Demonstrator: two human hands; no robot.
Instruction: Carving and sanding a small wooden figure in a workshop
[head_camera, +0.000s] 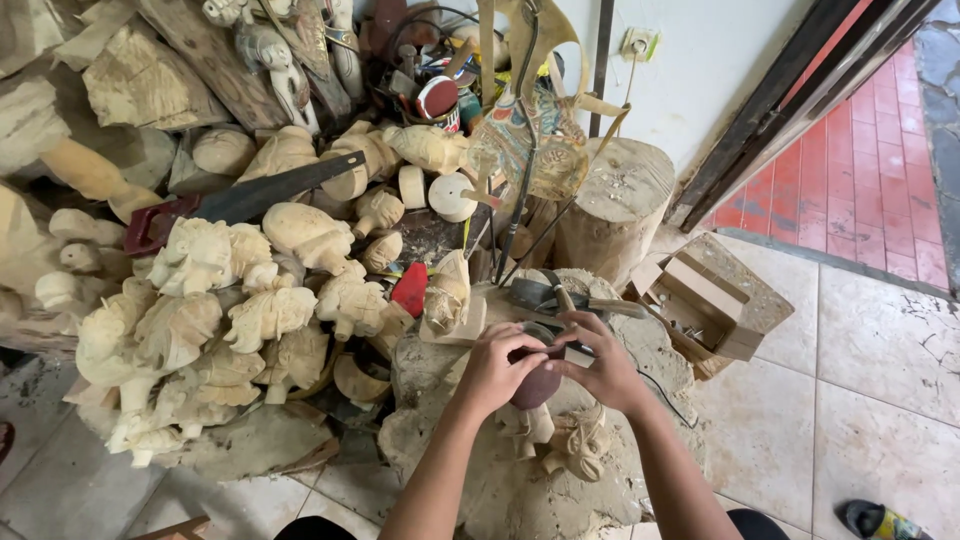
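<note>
My left hand (497, 366) and my right hand (598, 366) meet over a wide tree-stump block (470, 470). Together they grip a small dark reddish-brown rounded object (537, 385); my fingers hide most of it. A pale wooden block (578, 354) shows at my right fingertips. Below my hands lies a pale carved wooden figure (565, 445). Just beyond my hands rest dark metal tools (540, 296) and a carved head (447, 293) on a small board.
Many unfinished pale wood carvings (215, 300) are heaped at left, with a handsaw (250, 195) across them. A round log (618, 205) and a shadow puppet (530, 130) stand behind. An open cardboard box (705, 305) sits right of the stump on the tiled floor (880, 390).
</note>
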